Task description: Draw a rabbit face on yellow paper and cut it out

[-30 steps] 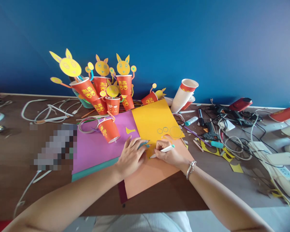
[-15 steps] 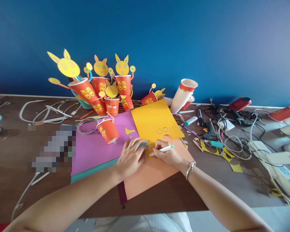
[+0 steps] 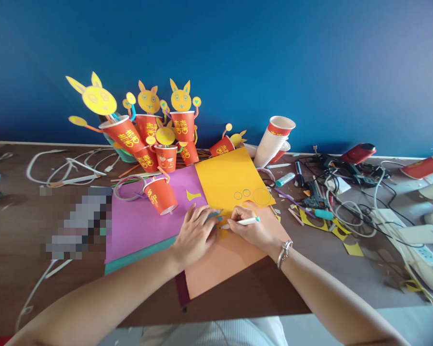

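Note:
My right hand (image 3: 250,228) grips a white pen with a teal cap (image 3: 243,222), its tip down on the near edge of a yellow paper sheet (image 3: 227,180) that has drawn circles on it. My left hand (image 3: 197,233) lies on the paper just left of the pen tip, fingers curled and pressing down on a small teal-edged piece I cannot make out. An orange sheet (image 3: 223,262) lies under both hands and a purple sheet (image 3: 140,218) to the left. A red paper cup (image 3: 161,194) lies tipped on the purple sheet.
Red cups with yellow rabbit faces (image 3: 147,125) stand at the back left. A stack of paper cups (image 3: 274,139) leans behind the yellow sheet. To the right lie a glue gun (image 3: 315,194), tangled cables (image 3: 361,202), a power strip (image 3: 418,245) and yellow scraps (image 3: 351,249).
The pen tip has slid a little to the left along the yellow paper's near edge. The view has shifted slightly; my left hand stays in place.

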### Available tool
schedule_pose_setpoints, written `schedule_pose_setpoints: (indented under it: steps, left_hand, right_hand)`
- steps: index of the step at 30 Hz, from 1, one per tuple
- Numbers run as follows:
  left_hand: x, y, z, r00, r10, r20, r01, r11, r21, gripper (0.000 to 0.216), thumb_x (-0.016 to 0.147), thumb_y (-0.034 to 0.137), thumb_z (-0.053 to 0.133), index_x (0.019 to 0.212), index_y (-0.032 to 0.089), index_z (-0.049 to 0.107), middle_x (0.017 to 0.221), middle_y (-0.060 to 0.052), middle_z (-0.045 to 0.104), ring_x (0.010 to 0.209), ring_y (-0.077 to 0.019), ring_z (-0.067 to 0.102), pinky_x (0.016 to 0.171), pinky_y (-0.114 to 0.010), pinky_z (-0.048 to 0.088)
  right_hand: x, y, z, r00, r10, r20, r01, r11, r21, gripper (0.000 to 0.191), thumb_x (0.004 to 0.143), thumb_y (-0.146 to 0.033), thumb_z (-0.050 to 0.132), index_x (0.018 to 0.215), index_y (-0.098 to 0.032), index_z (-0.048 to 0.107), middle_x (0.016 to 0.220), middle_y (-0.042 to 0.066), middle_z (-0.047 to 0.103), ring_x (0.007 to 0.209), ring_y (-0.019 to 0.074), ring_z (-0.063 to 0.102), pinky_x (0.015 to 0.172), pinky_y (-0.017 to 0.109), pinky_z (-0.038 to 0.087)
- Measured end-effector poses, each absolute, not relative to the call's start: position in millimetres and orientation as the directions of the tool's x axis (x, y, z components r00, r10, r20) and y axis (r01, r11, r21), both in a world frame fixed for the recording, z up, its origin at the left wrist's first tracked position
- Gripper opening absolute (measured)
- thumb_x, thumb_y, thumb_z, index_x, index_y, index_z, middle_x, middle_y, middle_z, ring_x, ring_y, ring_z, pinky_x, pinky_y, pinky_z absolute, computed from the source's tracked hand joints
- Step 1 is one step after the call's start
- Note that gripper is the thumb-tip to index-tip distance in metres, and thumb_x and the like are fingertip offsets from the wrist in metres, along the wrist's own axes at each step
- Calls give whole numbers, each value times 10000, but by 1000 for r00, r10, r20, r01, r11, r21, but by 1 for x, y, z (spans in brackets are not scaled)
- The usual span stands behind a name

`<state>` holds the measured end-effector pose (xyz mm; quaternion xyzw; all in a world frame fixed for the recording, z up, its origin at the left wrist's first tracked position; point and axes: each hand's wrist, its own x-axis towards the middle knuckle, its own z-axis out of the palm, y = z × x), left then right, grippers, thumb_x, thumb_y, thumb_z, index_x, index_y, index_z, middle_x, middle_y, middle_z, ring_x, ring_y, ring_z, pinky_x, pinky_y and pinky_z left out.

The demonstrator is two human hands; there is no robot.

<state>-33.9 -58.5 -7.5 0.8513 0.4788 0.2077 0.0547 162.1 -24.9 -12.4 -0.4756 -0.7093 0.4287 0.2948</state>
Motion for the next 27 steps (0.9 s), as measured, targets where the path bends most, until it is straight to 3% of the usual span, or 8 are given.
schedule_pose_setpoints:
  steps: [14,19,27]
  left_hand:
    - [-34,-58,-7,450,840,303,799,-530,284,217,835,151,532,1021,216,623,1203,-60,607,1209,-253,465,1090,-497,282]
    - [-34,-58,-7,456,843,285,797,-530,291,223,819,239,582,1038,223,625,1214,-70,601,1215,-266,462,1092,-506,266]
    - [-34,-58,-6,449,852,269,797,-518,310,289,785,254,618,1073,226,613,1218,-59,596,1224,-263,451,1101,-497,249]
  right_hand:
    - [163,-23,-17,-354,935,40,425,199,-883,228,781,-312,565,639,-201,427,563,-53,456,506,84,366,464,217,283]
    - [163,-23,-23,-339,939,60,413,206,-887,233,773,-317,567,635,-204,418,545,-54,450,506,87,377,467,215,294]
    - [164,-25,-22,-357,923,143,474,311,-824,231,765,-269,568,616,-197,407,556,-51,455,519,82,391,482,211,294]
